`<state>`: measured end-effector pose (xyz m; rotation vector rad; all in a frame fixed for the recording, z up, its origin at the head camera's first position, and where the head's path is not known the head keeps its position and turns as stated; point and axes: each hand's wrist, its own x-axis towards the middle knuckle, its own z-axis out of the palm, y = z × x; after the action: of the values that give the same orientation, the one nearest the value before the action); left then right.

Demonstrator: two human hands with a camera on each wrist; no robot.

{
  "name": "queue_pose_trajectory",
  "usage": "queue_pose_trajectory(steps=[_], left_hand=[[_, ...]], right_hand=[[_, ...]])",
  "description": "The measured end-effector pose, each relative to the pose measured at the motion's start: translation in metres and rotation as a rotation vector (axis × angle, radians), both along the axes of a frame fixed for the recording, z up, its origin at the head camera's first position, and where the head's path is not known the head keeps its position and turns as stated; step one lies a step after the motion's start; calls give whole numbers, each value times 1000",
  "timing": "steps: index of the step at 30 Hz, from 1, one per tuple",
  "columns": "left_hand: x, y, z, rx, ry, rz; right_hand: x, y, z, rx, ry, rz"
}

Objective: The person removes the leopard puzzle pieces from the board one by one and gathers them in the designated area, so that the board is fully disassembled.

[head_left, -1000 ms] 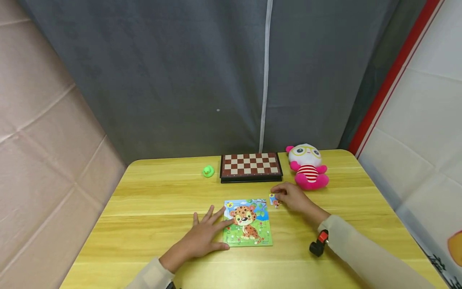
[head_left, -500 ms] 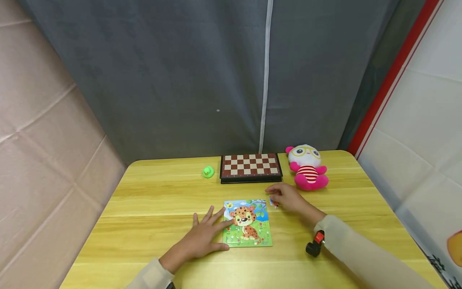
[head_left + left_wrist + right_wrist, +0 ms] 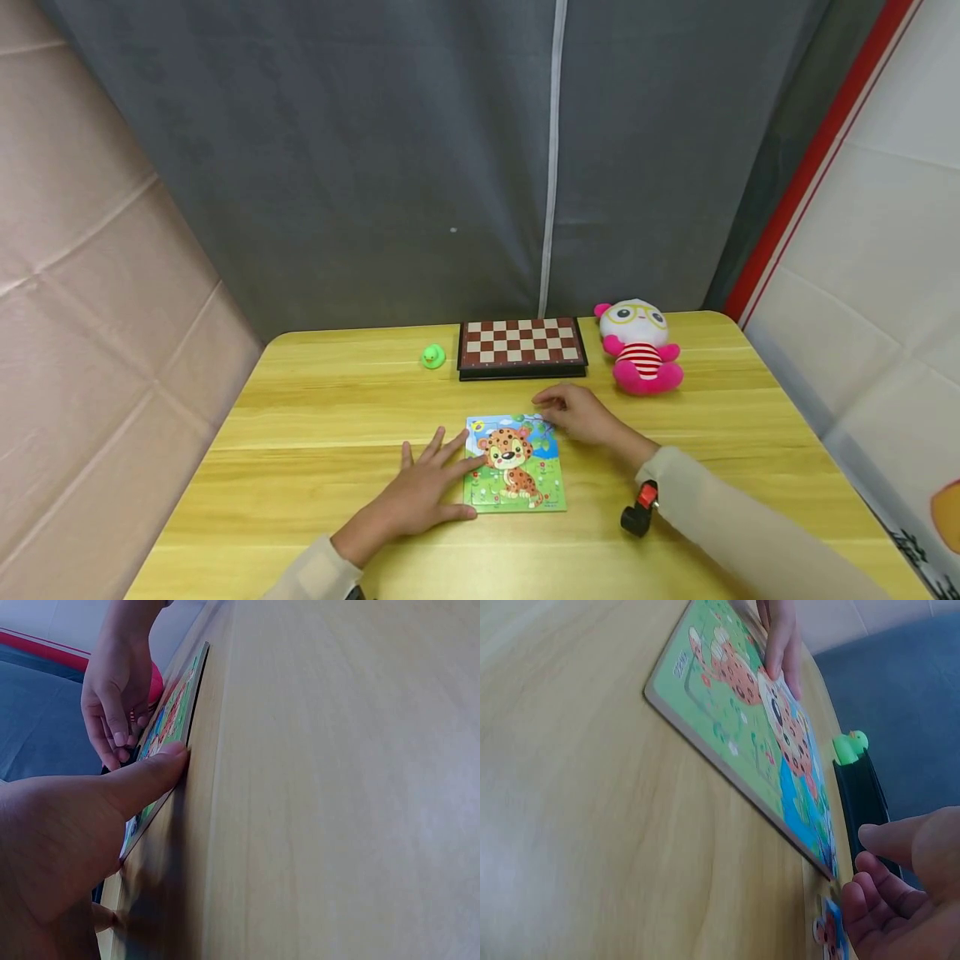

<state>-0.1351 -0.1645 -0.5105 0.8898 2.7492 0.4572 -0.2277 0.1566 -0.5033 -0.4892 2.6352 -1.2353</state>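
We face a dark grey curtain (image 3: 360,167) that fills the back, a pale strip (image 3: 552,167) running down it. At our left stands a pinkish, creased wall (image 3: 97,292); at our right, a white one (image 3: 877,233) edged with a red band (image 3: 821,158). Below spreads the table (image 3: 322,417), yellowish wood with long grain and rounded far corners.

Along its far side we see the chequered board (image 3: 521,342), and right of that the pink-and-white doll (image 3: 641,350). Nearer us, around the middle, the leopard puzzle (image 3: 517,496) lies flat. Our left hand (image 3: 427,492) is spread wide, grasping nothing, its thumb and forefinger touching the puzzle's left part. Our right hand (image 3: 581,414) is at the far right corner, fingers loosely bent, thumb apart, with nothing visible between them. Left of the board sits the green duck (image 3: 432,357). Smallest is a loose piece (image 3: 830,934), on the table under our right hand.
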Motion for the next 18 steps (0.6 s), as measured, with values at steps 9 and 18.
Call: queue_pose_trajectory(steps=[9, 18], left_hand=[[-1, 0, -2, -6, -4, 5], [-1, 0, 0, -6, -6, 6]], right_hand=[[6, -20, 1, -18, 19, 47], [13, -42, 6, 0, 27, 86]])
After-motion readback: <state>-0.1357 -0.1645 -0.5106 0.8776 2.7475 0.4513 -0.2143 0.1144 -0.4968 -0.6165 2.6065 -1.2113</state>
